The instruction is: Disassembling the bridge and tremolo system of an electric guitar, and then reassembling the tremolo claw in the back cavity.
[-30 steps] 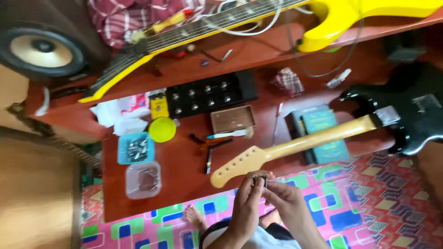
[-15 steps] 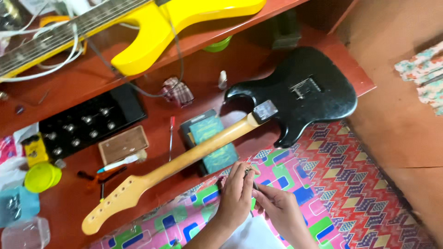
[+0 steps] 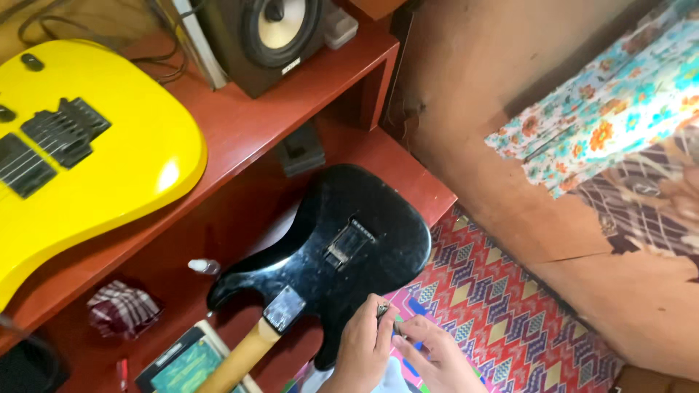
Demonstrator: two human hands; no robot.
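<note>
My left hand [image 3: 362,343] pinches a small metal part [image 3: 383,309] at its fingertips, right at the lower edge of a black electric guitar body [image 3: 349,236]. The guitar lies face down on the low red-brown shelf [image 3: 240,218], and its pale wooden neck [image 3: 237,360] runs off to the lower left. My right hand [image 3: 439,362] sits beside the left with fingers curled toward it and fingertips touching it. Whether it holds anything is hidden.
A yellow guitar [image 3: 95,156] lies on the upper shelf beside a speaker [image 3: 266,36]. A checked cloth [image 3: 122,307], a small white bottle [image 3: 204,267] and a green book [image 3: 186,362] lie near the neck. A patterned mat [image 3: 502,309] and a floral cloth [image 3: 611,94] cover the floor.
The view has swung right along the black guitar, from its headstock to its body. My hands stay together and are now at the body's lower edge.
</note>
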